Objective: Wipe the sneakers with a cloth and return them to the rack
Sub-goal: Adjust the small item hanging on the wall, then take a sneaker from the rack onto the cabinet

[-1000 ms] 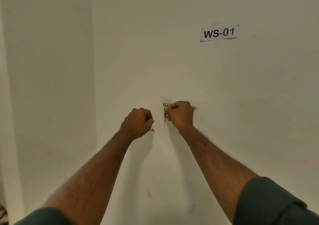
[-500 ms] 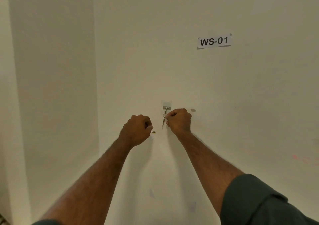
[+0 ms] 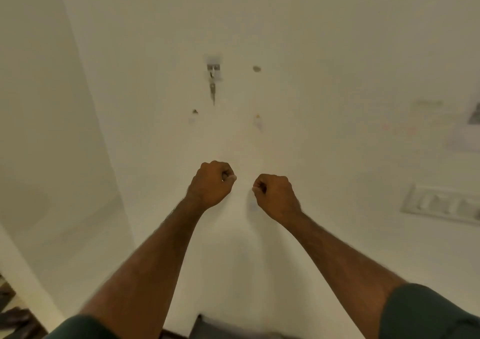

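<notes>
Both hands held out w/ fingers curled into fists: left hand (image 3: pixel 211 182) and right hand (image 3: pixel 275 195) side by side, apart, neither gripping anything I can make out (small glint at left fingers, can't tell what). No sneakers, cloth or rack in view, so direction to them can't be judged; prob. below or behind. Ahead just a white wall (image 3: pixel 337 40) w/ a metal hook (image 3: pixel 213 69), a key (image 3: pixel 212 92) hanging off it, well above the hands. Switch plate (image 3: pixel 441 205) off to the right.

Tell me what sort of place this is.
Probably an indoor room corner or hallway: plain white walls, a small metal hook with a key hanging from it, and a switch panel at the right.
</notes>
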The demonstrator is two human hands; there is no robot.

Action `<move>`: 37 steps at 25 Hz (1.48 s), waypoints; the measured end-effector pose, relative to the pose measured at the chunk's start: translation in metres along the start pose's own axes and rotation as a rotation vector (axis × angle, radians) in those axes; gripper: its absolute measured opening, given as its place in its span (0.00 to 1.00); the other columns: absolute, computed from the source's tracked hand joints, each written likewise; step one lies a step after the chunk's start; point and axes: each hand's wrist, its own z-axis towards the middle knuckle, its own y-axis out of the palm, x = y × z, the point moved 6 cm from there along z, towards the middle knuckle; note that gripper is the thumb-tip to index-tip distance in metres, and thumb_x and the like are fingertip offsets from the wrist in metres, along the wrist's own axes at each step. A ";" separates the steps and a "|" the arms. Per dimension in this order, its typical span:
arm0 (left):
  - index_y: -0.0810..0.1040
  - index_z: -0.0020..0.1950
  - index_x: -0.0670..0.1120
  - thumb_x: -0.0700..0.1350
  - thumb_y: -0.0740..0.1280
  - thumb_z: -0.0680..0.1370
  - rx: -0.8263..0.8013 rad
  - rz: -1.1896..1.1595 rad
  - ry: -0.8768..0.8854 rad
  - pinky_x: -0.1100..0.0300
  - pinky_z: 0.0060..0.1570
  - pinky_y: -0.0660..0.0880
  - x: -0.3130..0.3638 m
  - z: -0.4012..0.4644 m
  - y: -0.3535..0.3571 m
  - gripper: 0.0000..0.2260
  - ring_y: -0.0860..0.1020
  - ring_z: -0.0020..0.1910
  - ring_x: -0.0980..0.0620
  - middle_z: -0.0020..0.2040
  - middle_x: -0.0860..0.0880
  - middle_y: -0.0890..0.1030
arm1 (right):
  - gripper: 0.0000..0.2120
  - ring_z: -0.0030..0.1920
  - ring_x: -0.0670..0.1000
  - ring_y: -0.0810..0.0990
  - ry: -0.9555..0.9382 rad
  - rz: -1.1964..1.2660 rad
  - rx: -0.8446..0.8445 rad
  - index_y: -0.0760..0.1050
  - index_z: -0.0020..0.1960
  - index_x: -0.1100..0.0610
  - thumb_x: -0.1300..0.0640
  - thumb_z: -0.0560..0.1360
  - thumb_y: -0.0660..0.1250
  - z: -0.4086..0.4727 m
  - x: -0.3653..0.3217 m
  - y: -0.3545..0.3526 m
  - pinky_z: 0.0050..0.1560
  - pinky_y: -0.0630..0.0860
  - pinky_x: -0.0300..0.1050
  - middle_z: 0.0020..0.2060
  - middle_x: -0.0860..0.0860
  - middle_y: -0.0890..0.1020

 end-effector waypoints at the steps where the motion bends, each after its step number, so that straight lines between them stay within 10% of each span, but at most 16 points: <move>1: 0.83 0.45 0.48 0.47 0.69 0.78 -0.035 -0.018 -0.010 0.49 0.44 0.82 -0.001 -0.011 0.021 0.05 0.82 0.36 0.53 0.40 0.53 0.83 | 0.05 0.34 0.45 0.79 0.035 -0.030 -0.037 0.78 0.40 0.52 0.57 0.75 0.67 -0.020 0.017 0.003 0.36 0.80 0.46 0.33 0.44 0.80; 15: 0.83 0.45 0.48 0.45 0.70 0.76 -0.558 -0.085 -0.267 0.55 0.46 0.82 0.026 -0.267 0.287 0.03 0.84 0.40 0.51 0.43 0.50 0.85 | 0.04 0.40 0.50 0.82 0.485 -0.094 -0.483 0.81 0.42 0.49 0.53 0.73 0.68 -0.328 0.226 0.017 0.45 0.82 0.48 0.41 0.48 0.84; 20: 0.82 0.45 0.47 0.41 0.70 0.76 -0.572 -0.047 -0.503 0.55 0.47 0.81 0.034 -0.393 0.357 0.02 0.83 0.45 0.47 0.45 0.46 0.85 | 0.03 0.37 0.51 0.81 0.438 0.031 -0.468 0.81 0.41 0.52 0.54 0.73 0.70 -0.421 0.281 0.030 0.41 0.80 0.45 0.36 0.49 0.83; 26: 0.75 0.69 0.49 0.49 0.74 0.76 -0.685 -0.031 -0.690 0.49 0.63 0.76 -0.001 -0.500 0.457 0.22 0.78 0.61 0.47 0.65 0.48 0.79 | 0.04 0.36 0.49 0.80 0.516 0.072 -0.482 0.79 0.40 0.50 0.51 0.71 0.68 -0.524 0.362 0.095 0.37 0.80 0.48 0.34 0.46 0.81; 37: 0.65 0.76 0.51 0.43 0.73 0.76 -0.496 -0.130 -0.709 0.52 0.66 0.73 -0.145 -0.564 0.665 0.31 0.75 0.66 0.44 0.68 0.45 0.77 | 0.03 0.33 0.48 0.79 0.552 0.179 -0.284 0.79 0.39 0.51 0.56 0.72 0.71 -0.631 0.493 0.277 0.34 0.79 0.47 0.32 0.47 0.81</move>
